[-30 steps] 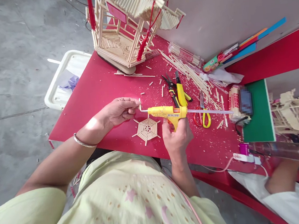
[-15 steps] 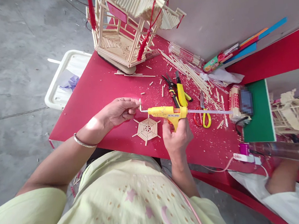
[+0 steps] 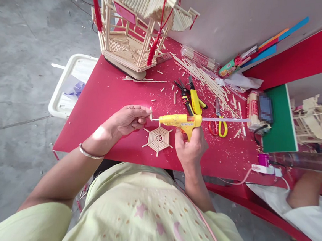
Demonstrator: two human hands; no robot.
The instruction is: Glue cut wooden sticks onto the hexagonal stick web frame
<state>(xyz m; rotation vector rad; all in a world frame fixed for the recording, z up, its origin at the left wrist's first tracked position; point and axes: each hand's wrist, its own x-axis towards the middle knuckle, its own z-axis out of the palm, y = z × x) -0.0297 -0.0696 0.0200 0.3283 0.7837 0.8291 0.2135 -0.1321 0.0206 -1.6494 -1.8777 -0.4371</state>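
Between the thumb and forefinger of my left hand (image 3: 132,119) is a short wooden stick (image 3: 151,114), held upright above the table. My right hand (image 3: 190,144) is wrapped round the handle of a yellow hot glue gun (image 3: 178,120), whose metal nozzle points left and meets the stick, or nearly so. A long clear glue stick (image 3: 224,120) runs out of the gun's back. Just below the nozzle, a web-shaped hexagonal piece of small sticks (image 3: 158,139) lies flat on the red table (image 3: 90,108).
A stick-built pavilion (image 3: 130,43) with red tassels stands at the back. Black-handled pliers (image 3: 187,102), a yellow utility knife (image 3: 195,99), scissors (image 3: 221,123) and loose sticks (image 3: 199,74) lie to the right. A white stool (image 3: 57,97) is at the left. Another person's legs (image 3: 309,193) show lower right.
Almost nothing differs. Both hands keep their places, with the glue gun's nozzle still at the small stick; the view shifts very slightly.
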